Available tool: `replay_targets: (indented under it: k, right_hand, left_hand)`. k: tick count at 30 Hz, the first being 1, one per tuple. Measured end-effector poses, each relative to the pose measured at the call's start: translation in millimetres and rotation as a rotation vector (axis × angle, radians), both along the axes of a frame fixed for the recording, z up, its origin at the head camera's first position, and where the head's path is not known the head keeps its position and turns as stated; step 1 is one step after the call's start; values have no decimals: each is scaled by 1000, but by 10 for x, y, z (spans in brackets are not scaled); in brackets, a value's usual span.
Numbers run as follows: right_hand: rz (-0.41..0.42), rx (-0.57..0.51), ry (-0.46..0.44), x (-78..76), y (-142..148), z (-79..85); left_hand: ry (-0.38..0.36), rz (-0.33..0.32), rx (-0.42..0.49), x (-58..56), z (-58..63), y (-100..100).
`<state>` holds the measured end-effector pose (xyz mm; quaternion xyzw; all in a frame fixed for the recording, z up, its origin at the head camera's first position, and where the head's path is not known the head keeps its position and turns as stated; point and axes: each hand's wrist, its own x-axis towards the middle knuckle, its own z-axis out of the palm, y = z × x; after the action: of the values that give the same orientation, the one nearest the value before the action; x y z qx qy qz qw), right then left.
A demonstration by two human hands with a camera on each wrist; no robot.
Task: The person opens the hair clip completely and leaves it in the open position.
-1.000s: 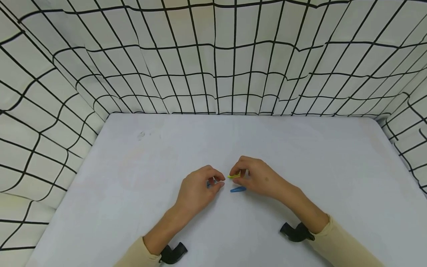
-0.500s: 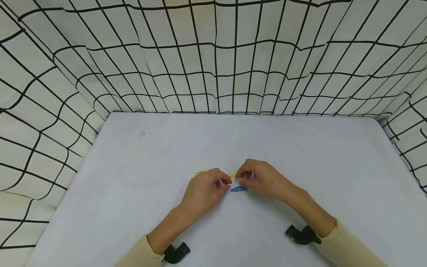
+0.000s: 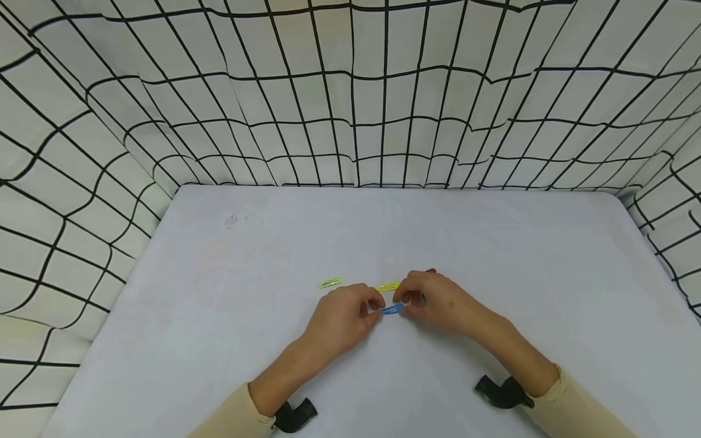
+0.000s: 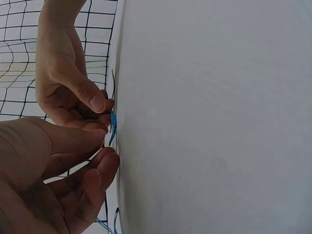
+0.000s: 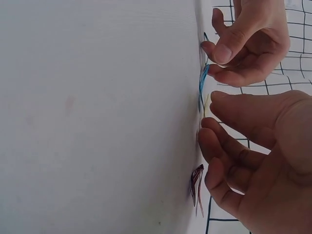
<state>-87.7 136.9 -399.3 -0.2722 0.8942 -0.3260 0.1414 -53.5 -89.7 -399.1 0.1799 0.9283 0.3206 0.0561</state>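
Note:
A blue hair clip (image 3: 392,309) lies on the white table between my two hands. At its left end are the fingertips of my left hand (image 3: 342,316), loosely bent around it. My right hand (image 3: 438,301) has its fingertips at the other end; a gap between thumb and forefinger shows in the right wrist view. Just behind the blue clip is a yellow hair clip (image 3: 387,286), partly covered by the right fingers. A green hair clip (image 3: 330,282) lies behind the left hand. Behind the right hand, a bit of something red (image 3: 431,270) peeks out.
The white table (image 3: 246,243) has walls with a black grid (image 3: 356,97) at its back and sides. In the left wrist view, another blue clip (image 4: 116,222) shows beside the left hand. A dark red clip (image 5: 196,185) lies beside the right hand.
My right hand has left the yellow clip and come nearer to the blue one. The left hand has shifted right and toward me, uncovering the green clip.

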Motion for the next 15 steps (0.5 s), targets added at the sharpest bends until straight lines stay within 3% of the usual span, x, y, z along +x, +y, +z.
replay_targets:
  k: [15]
  right_hand:
    - [-32, 63, -32, 49, -97, 5]
  left_hand:
    - [-3, -6, -15, 6, -29, 31]
